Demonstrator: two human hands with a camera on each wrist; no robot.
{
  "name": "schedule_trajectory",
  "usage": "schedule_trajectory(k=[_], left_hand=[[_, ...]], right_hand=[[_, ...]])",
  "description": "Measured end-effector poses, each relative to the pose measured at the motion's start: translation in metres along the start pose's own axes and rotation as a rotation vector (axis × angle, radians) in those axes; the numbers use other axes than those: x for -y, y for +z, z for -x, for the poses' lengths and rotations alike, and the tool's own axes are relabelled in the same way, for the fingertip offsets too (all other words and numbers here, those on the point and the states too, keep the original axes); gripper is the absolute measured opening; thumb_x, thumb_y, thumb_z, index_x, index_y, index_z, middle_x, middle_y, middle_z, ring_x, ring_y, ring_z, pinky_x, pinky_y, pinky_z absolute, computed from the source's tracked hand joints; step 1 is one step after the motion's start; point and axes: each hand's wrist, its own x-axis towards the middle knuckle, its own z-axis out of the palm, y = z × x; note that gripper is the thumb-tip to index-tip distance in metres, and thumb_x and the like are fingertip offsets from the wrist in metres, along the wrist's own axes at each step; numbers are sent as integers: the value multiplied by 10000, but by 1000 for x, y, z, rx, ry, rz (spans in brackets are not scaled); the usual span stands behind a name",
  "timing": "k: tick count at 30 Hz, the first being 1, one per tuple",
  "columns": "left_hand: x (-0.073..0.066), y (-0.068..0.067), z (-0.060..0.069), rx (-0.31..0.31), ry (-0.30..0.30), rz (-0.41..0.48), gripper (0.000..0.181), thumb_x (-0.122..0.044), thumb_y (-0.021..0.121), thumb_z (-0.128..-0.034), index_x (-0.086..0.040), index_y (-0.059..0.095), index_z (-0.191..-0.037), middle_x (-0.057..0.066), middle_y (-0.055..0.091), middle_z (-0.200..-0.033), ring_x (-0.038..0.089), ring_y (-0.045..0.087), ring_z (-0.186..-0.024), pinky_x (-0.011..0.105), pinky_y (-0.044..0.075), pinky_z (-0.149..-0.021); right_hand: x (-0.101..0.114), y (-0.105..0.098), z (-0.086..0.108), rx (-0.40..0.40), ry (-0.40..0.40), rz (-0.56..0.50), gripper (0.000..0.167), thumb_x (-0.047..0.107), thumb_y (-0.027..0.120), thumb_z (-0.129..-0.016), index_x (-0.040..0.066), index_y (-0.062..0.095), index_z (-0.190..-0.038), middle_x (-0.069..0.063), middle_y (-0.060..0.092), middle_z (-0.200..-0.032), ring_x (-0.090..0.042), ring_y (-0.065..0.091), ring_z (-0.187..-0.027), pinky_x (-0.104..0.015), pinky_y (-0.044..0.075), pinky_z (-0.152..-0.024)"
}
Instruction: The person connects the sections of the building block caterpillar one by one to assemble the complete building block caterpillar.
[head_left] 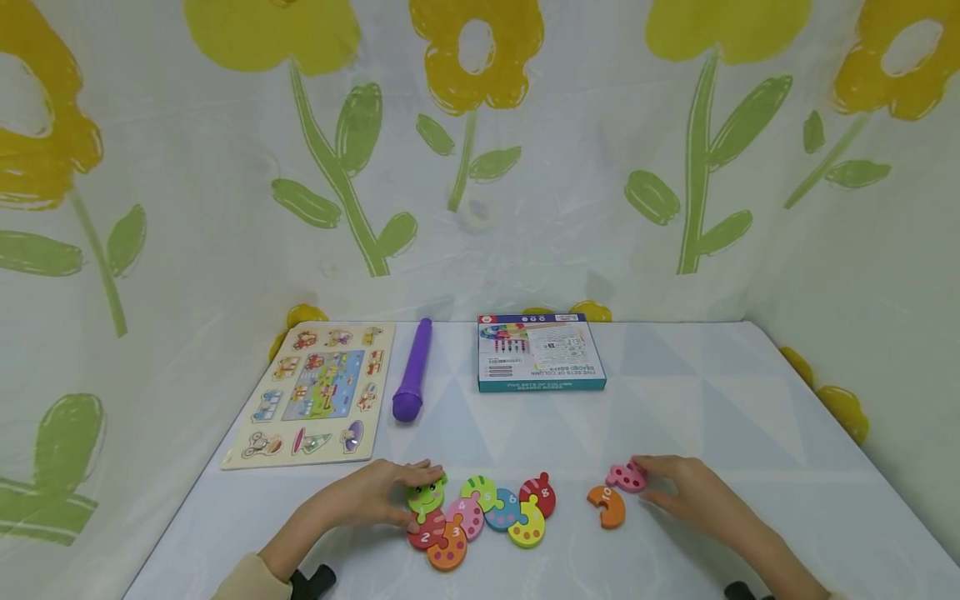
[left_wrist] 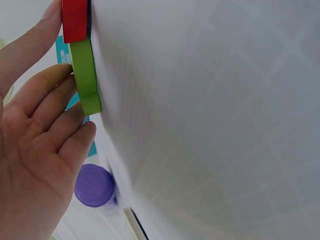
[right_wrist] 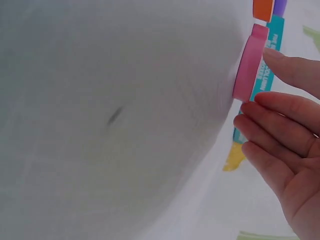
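In the head view a chain of joined caterpillar puzzle pieces lies on the table, with a smiling green head piece [head_left: 426, 498] at its left end. My left hand [head_left: 363, 500] grips that end from the left, fingers at the head and thumb at the red piece [head_left: 429, 533] marked 2. Orange, pink, green, blue, yellow and red pieces continue the chain rightward. Apart from it, an orange puzzle piece [head_left: 611, 510] touches or nearly touches a spotted pink puzzle piece [head_left: 626, 478]. My right hand [head_left: 697, 496] holds this pink piece between thumb and fingers from the right.
Farther back stand a wooden picture puzzle board [head_left: 255, 417] at left, a purple microphone-shaped thing [head_left: 412, 375] beside it, and a flat printed box [head_left: 540, 354]. Behind the table [head_left: 675, 400] hangs a flower-patterned curtain [head_left: 555, 192].
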Motion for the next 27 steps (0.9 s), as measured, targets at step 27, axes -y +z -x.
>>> schedule_trajectory(k=[27], left_hand=[[1, 1, 0, -5, -5, 18, 689, -329, 802, -762, -180, 545, -1383, 56, 459, -1447, 229, 403, -1351, 487, 332, -1095]], right_hand=[[8, -4, -23, -21, -32, 86, 432, 111, 803, -775, -45, 674, -1156, -168, 680, -1143, -352, 626, -1086, -459, 543, -863]])
